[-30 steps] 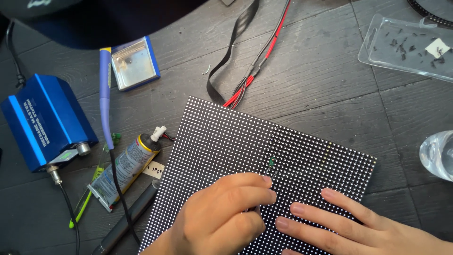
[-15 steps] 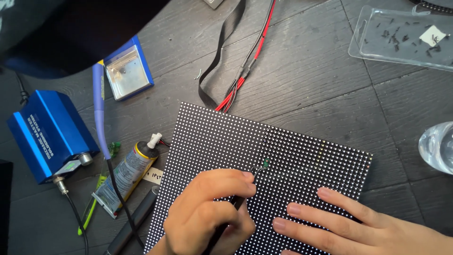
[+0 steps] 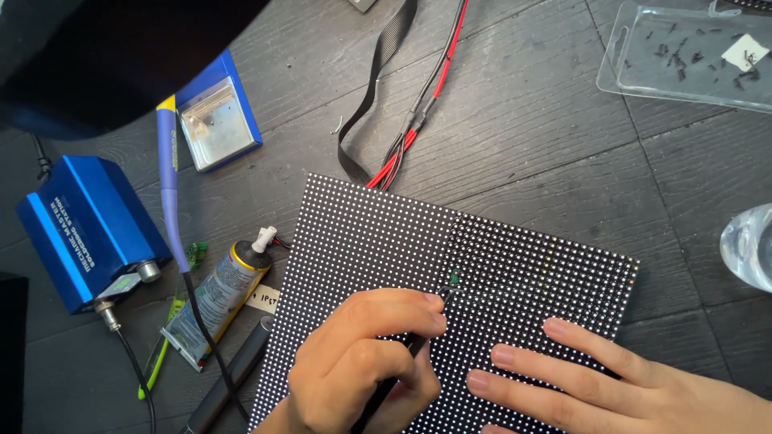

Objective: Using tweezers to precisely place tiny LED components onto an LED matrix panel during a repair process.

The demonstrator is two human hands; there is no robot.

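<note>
Panel (image 3: 386,265) lies flat on table (image 3: 563,137). Left hand (image 3: 362,366) fingers pinched on a tool (image 3: 394,386), tip at 1 green dot (image 3: 454,277). Right hand (image 3: 611,386), fingers spread flat, steadies the panel.

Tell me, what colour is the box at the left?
Bright blue box, clearest in the head view.

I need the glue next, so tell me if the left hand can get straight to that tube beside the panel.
Probably yes. The left hand grips a dark tool, so it would have to put that down first. The glue tube lies just off the dotted panel, though a black cable crosses it.
</note>
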